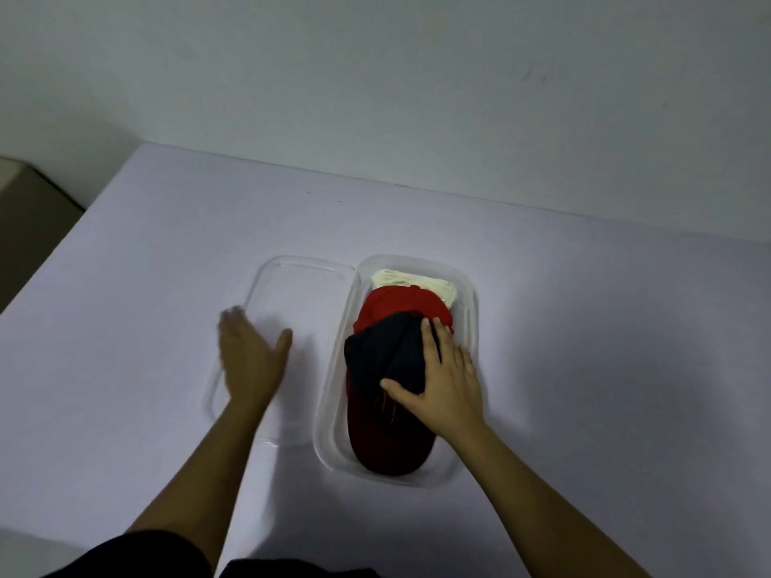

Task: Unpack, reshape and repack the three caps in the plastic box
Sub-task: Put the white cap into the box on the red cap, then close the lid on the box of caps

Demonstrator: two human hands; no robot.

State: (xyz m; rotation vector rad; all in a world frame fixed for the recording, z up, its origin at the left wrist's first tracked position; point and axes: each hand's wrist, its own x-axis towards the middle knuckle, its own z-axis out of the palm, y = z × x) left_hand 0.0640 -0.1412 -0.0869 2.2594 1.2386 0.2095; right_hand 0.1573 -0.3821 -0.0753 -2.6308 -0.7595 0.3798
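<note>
A clear plastic box (pixel 470 302) stands on the table, a little right of centre. Three caps are stacked inside it: a cream cap (pixel 413 282) at the far end, a red cap (pixel 400 304) in the middle, and a black cap (pixel 384 348) with a dark brim nearest me. My right hand (pixel 442 377) lies flat on the black cap with fingers spread, pressing it. My left hand (pixel 250 356) hovers open and blurred over the clear lid (pixel 292 285), which lies flat just left of the box.
The white table (pixel 605 348) stretches wide to the right and in front of the box. Its left edge drops to a dark floor (pixel 29 235). A pale wall rises behind the far edge. My dark clothing shows at the bottom.
</note>
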